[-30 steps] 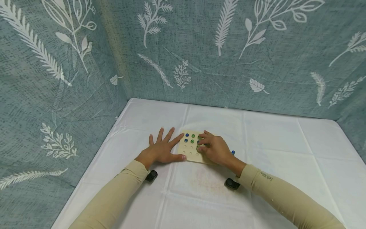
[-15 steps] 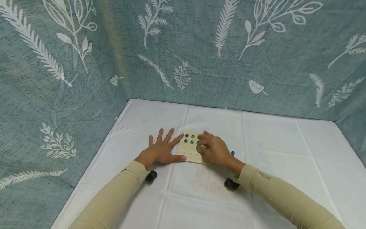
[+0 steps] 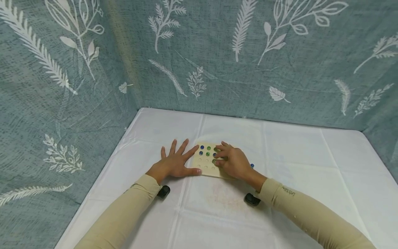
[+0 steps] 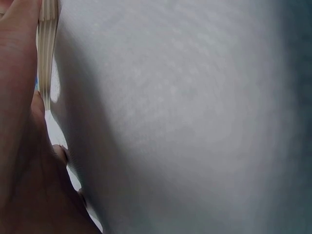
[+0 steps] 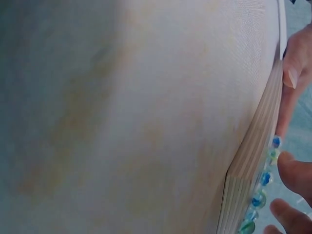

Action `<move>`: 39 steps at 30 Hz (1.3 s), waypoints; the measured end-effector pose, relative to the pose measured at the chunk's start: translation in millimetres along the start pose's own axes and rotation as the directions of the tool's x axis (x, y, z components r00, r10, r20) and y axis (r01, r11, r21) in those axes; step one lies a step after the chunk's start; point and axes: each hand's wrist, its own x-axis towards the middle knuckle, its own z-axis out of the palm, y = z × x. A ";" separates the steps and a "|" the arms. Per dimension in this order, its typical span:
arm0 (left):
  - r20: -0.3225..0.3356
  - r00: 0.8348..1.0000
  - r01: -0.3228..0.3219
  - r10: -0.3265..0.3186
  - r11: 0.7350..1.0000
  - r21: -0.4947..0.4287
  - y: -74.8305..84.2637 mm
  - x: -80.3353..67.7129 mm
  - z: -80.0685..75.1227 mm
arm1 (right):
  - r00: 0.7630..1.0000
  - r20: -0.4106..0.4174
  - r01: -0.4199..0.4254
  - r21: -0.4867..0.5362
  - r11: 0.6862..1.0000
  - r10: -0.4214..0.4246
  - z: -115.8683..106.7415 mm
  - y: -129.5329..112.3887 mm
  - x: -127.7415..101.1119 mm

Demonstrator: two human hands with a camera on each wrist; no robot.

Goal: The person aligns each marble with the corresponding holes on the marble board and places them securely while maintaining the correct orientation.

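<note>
Head view, unchanged from earlier: green glass marble (image 3: 214,161) lies beside bent fingers of right hand (image 3: 234,162), grip indiscernible; left hand (image 3: 174,165) lies splayed.

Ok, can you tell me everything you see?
Table: one, white-covered, lower middle
Patterned cloth: count unclear, blue-green and white, behind and left
Board: one, cream, on the table
Marbles: at least six, blue and green, on the board
Loose marble: at least one, blue, right of the board
Small devices: two, black, nearer than the board
Sleeves: two, beige, lower left and right
Left hand: one, bare, at the board's left edge
Right hand: one, bare, over the board
</note>
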 end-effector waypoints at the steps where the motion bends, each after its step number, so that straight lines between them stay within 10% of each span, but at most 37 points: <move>1: -0.001 1.000 -0.003 0.003 1.000 -0.006 -0.1 0.1 0.1 | 1.000 -0.003 -0.001 0.008 1.000 0.001 -1.0 -0.2 -0.9; 39: 0.020 1.000 0.000 0.000 1.000 -0.002 4.7 -0.8 -3.3 | 1.000 -0.008 0.010 0.090 0.996 -0.009 -43.2 23.7 -37.0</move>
